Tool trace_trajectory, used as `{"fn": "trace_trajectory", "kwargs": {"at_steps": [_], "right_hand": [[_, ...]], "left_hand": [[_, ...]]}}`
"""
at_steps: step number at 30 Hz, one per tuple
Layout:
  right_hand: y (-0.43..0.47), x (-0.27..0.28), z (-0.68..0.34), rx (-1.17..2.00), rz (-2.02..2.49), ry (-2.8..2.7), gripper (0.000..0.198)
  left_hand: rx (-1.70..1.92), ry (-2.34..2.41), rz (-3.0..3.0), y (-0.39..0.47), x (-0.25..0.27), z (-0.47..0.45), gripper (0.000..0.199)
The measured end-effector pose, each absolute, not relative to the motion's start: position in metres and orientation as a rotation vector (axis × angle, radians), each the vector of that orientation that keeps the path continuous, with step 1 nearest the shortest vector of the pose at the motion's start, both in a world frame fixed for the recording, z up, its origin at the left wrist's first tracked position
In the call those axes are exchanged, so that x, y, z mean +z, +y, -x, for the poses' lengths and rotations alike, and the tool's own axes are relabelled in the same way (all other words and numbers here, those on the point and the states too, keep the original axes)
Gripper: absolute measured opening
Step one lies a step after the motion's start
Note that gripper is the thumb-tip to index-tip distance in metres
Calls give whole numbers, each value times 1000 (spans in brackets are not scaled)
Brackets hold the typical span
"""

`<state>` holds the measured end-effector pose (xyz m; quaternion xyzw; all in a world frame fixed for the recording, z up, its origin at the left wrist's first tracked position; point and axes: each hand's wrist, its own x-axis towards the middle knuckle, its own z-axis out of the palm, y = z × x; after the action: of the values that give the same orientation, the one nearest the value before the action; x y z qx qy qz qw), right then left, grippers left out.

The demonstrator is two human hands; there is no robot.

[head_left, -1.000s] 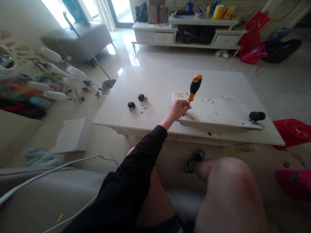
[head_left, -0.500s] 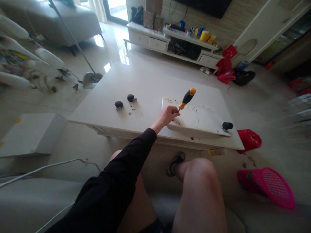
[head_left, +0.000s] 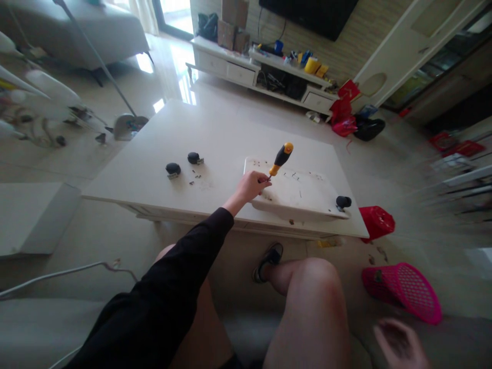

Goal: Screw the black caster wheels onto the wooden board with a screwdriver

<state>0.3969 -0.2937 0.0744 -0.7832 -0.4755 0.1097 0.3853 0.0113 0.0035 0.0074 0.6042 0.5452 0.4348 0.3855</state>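
Observation:
My left hand (head_left: 251, 185) is closed with its fingertips around the thin shaft of a screwdriver (head_left: 282, 158). The yellow-and-black handle tilts up and to the right, while the tip is hidden by my fingers. Below it lies a white shallow panel (head_left: 284, 192) with holes and several dark screws on top. A black caster wheel (head_left: 343, 202) sits at the panel's right corner. Two more casters, one nearer (head_left: 172, 169) and one farther (head_left: 193, 158), lie left on the table with several small screws (head_left: 195, 177). My right hand (head_left: 402, 344), curled and blurred, shows low at the right, away from the table.
The white table (head_left: 215, 125) stands before my knees. Right of it are a red bucket (head_left: 378, 223) and a pink mesh basket (head_left: 403, 292) on the floor. A white box (head_left: 26, 218) stands at left. A low TV cabinet (head_left: 242, 74) lines the far wall.
My right hand has come into view at the lower right. The view has shifted, so the table appears farther left. My left hand still holds the screwdriver's shaft over the panel.

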Motion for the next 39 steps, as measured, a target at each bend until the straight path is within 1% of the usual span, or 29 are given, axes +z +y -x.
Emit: {"fn": "trace_trajectory", "kwargs": {"at_steps": [2, 5, 8, 9, 10, 12, 15, 19, 22, 26, 32, 36, 39], "right_hand": [[-237, 70, -371, 321, 1830, -1240, 45], [-128, 69, -285, 452, 1450, -1324, 46], [-39, 67, -196, 710, 1258, -1340, 63], [-21, 64, -175, 768, 1229, -1346, 67], [-8, 60, -160, 816, 1202, -1365, 65], [5, 51, -145, 820, 1180, -1365, 60], [9, 43, -140, 784, 1174, -1385, 52], [15, 44, -139, 793, 1174, -1429, 47], [21, 45, -142, 894, 1121, -1434, 42], [24, 43, -151, 1033, 1006, -1470, 33], [23, 43, -149, 978, 1009, -1485, 38], [23, 40, -147, 991, 1035, -1407, 33], [24, 38, -148, 1026, 1040, -1344, 30]], "left_hand": [[1100, 1402, -1531, 4, 9, -12, 17], [1096, 1420, -1494, 3, 13, -13, 15], [1113, 1420, -1470, 2, 15, -13, 14], [1123, 1416, -1469, 1, 16, -13, 15], [1132, 1413, -1467, 0, 16, -12, 18], [1149, 1411, -1454, -2, 17, -11, 22], [1143, 1425, -1438, -4, 19, -10, 16], [1128, 1464, -1447, -5, 21, -8, 17], [1144, 1426, -1492, -4, 20, -6, 13], [1140, 1311, -1408, -2, 18, -5, 22], [1190, 1340, -1311, 5, 12, -9, 21], [1192, 1305, -1306, 7, 15, -10, 27], [1128, 1243, -1323, 6, 22, -8, 27]]}}
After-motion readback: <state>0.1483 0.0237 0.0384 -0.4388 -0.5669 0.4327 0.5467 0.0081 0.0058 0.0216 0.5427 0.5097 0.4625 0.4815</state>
